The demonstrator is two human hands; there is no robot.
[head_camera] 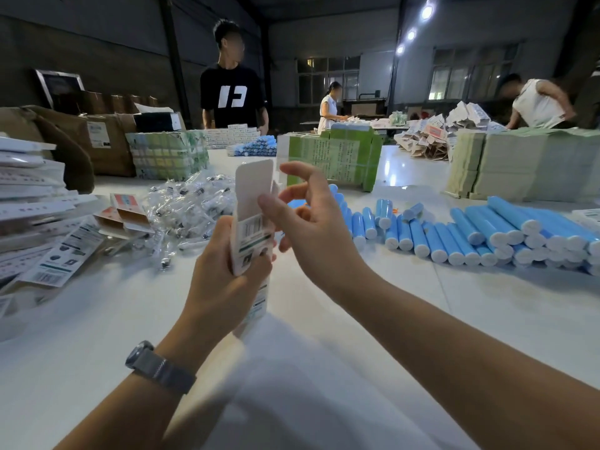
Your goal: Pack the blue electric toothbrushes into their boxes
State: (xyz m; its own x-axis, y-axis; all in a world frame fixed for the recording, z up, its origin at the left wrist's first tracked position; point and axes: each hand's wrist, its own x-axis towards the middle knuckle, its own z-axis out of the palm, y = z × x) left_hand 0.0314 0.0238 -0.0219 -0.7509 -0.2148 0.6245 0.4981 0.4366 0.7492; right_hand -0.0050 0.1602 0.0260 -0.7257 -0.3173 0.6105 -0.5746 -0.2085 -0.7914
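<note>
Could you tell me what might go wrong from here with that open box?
The left hand grips the box low down, so its raised flap could bend as the right hand works at the opening. The blue toothbrushes lie loosely piled on the table; reaching in may roll some away.

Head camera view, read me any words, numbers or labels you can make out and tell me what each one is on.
"13": white digits on the black T-shirt of the person standing across the table.
Box held in the left hand: print and barcode too blurred.
Green cartons: text too small.
Flat boxes: unreadable.
</note>
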